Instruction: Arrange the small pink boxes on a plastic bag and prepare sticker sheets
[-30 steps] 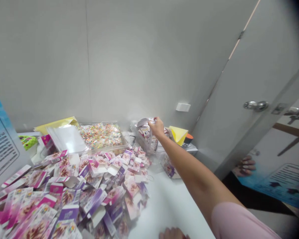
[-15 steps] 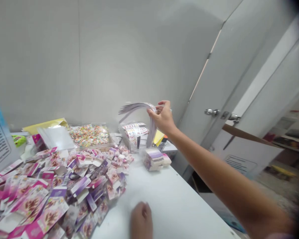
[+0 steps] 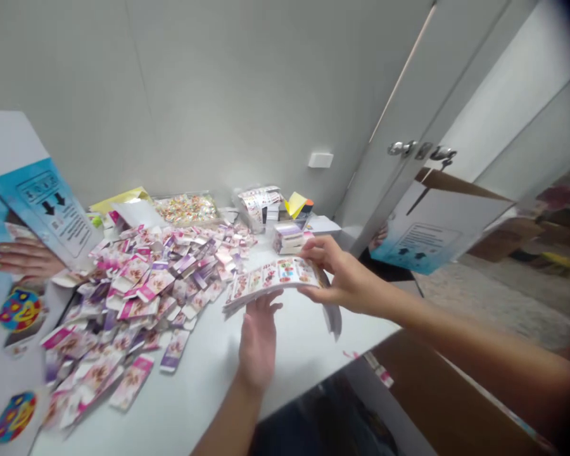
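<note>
A stack of printed sticker sheets (image 3: 278,278) bends over the white table, its right end drooping. My right hand (image 3: 335,269) is closed on the stack near its right end, thumb below and fingers along the far edge. My left hand (image 3: 260,335) is open just under the near left edge of the sheets, palm up and fingers apart; whether it touches them I cannot tell. To the left lies a heap of small pink and purple printed boxes (image 3: 142,278). Just beyond the right hand stands a small block of purple-and-white boxes (image 3: 289,239).
Along the wall stand a clear tray of colourful small pieces (image 3: 185,208), a clear container with more printed sheets (image 3: 259,201) and a yellow paper piece (image 3: 294,204). Large printed cartons stand left (image 3: 52,196) and right (image 3: 422,234). A brown cardboard box (image 3: 437,380) sits below the table's right edge.
My right hand has brought the sheets from over the back container down and toward me. My left hand has moved forward to beneath them. The view has tilted down.
</note>
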`<move>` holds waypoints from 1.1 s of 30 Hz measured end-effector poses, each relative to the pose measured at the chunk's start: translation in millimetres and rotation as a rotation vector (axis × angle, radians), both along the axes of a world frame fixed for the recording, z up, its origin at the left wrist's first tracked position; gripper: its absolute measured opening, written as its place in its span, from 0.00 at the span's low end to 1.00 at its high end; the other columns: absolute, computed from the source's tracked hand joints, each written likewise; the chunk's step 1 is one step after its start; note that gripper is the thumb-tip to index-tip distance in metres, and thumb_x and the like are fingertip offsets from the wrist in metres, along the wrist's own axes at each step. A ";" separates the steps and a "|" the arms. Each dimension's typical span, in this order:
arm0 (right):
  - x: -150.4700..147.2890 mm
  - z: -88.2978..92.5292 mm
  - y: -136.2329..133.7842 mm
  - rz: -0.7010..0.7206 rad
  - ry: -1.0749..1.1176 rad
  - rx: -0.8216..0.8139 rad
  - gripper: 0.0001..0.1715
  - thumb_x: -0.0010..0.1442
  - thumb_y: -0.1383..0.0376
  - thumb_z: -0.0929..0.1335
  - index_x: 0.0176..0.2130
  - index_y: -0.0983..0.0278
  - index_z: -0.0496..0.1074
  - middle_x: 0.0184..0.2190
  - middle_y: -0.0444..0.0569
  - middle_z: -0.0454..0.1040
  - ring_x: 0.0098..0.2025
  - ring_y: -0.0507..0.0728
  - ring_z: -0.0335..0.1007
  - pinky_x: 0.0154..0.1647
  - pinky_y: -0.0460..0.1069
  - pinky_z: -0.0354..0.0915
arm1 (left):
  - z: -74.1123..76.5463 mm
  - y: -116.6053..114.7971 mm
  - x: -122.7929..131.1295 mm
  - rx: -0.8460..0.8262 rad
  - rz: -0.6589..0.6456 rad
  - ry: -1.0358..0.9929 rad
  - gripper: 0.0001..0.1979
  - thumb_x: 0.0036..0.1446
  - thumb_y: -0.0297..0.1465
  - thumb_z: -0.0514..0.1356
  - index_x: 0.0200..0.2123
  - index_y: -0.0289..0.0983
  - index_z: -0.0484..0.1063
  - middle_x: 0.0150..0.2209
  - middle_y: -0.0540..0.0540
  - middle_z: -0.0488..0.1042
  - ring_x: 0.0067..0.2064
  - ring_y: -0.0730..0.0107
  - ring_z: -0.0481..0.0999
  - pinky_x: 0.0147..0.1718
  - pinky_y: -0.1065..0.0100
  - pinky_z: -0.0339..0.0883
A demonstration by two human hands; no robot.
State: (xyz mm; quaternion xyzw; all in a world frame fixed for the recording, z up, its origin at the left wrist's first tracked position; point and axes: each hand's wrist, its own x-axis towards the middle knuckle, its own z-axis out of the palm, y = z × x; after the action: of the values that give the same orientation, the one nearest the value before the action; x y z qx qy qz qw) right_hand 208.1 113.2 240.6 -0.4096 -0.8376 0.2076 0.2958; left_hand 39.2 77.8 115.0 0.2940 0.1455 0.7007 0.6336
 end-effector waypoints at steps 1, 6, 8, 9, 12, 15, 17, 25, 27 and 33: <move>2.6 -11.1 -6.8 0.029 -0.078 0.019 0.33 0.54 0.59 0.73 0.53 0.60 0.56 0.46 0.55 0.74 0.43 0.61 0.75 0.41 0.53 0.70 | 1.2 -12.2 -2.1 -0.078 0.027 -0.082 0.29 0.59 0.54 0.56 0.56 0.43 0.70 0.58 0.41 0.70 0.56 0.58 0.71 0.51 0.61 0.68; 1.5 -73.9 -27.9 0.231 -0.385 -0.057 0.35 0.58 0.62 0.71 0.60 0.66 0.59 0.51 0.61 0.73 0.49 0.64 0.74 0.48 0.54 0.70 | -26.8 -62.4 -17.1 -0.486 0.197 -0.122 0.18 0.60 0.37 0.63 0.52 0.38 0.72 0.53 0.40 0.74 0.50 0.63 0.76 0.43 0.67 0.75; -6.1 -99.0 -32.9 0.317 -0.419 -0.092 0.35 0.60 0.63 0.70 0.62 0.69 0.59 0.55 0.64 0.70 0.55 0.65 0.71 0.54 0.56 0.67 | -47.4 -79.1 -22.6 -0.624 0.292 -0.060 0.14 0.60 0.31 0.64 0.49 0.35 0.74 0.50 0.39 0.76 0.44 0.66 0.78 0.38 0.70 0.76; -11.0 -110.9 -34.9 0.365 -0.424 -0.115 0.35 0.60 0.64 0.70 0.63 0.70 0.59 0.56 0.65 0.69 0.56 0.65 0.69 0.56 0.56 0.66 | -57.4 -86.6 -25.1 -0.678 0.327 -0.041 0.13 0.60 0.30 0.63 0.48 0.35 0.74 0.48 0.39 0.76 0.42 0.68 0.78 0.35 0.71 0.76; -26.8 -142.2 -38.7 0.483 -0.423 -0.179 0.36 0.60 0.66 0.69 0.64 0.70 0.58 0.57 0.64 0.68 0.57 0.63 0.68 0.57 0.55 0.65 | -79.2 -103.6 -33.3 -0.788 0.386 -0.032 0.10 0.62 0.28 0.62 0.47 0.34 0.73 0.46 0.40 0.77 0.38 0.71 0.78 0.32 0.73 0.76; -39.3 -165.7 -40.1 0.515 -0.413 -0.198 0.38 0.59 0.67 0.70 0.65 0.68 0.56 0.57 0.62 0.68 0.56 0.63 0.67 0.57 0.56 0.64 | -84.9 -111.6 -45.0 -0.866 0.421 -0.043 0.10 0.63 0.27 0.59 0.48 0.35 0.72 0.46 0.41 0.77 0.38 0.72 0.79 0.32 0.73 0.76; -44.4 -176.5 -40.8 0.511 -0.393 -0.174 0.39 0.58 0.67 0.70 0.64 0.69 0.57 0.55 0.62 0.68 0.55 0.63 0.67 0.56 0.56 0.65 | -82.3 -116.5 -54.7 -0.918 0.396 -0.064 0.11 0.65 0.29 0.56 0.50 0.34 0.70 0.46 0.38 0.77 0.40 0.70 0.80 0.35 0.70 0.78; -52.6 -200.0 -58.6 0.343 -0.374 0.004 0.37 0.56 0.65 0.70 0.62 0.69 0.60 0.56 0.61 0.68 0.57 0.66 0.61 0.59 0.61 0.59 | -98.0 -180.0 -100.0 -1.009 0.354 0.481 0.18 0.56 0.41 0.62 0.39 0.29 0.75 0.38 0.32 0.80 0.41 0.53 0.81 0.40 0.59 0.76; -51.0 -204.9 -70.7 0.286 -0.359 0.134 0.41 0.59 0.58 0.70 0.65 0.68 0.55 0.61 0.63 0.63 0.62 0.70 0.55 0.63 0.66 0.53 | -105.8 -189.5 -110.7 -0.907 0.566 0.832 0.22 0.52 0.46 0.63 0.41 0.33 0.75 0.43 0.35 0.79 0.45 0.51 0.78 0.47 0.55 0.73; -6.7 -219.0 -105.7 -0.277 -0.027 0.475 0.37 0.62 0.59 0.67 0.66 0.61 0.52 0.57 0.61 0.67 0.58 0.70 0.61 0.59 0.68 0.55 | -101.9 -172.7 -117.0 -0.723 0.823 1.785 0.32 0.57 0.45 0.57 0.61 0.36 0.60 0.63 0.32 0.62 0.64 0.36 0.58 0.60 0.34 0.48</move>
State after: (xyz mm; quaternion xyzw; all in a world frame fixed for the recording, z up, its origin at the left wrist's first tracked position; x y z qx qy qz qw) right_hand 201.3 7.6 21.6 -0.4421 -0.8028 -0.0425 0.3978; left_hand -77.8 -94.9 13.1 0.4252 0.8499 0.3056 0.0587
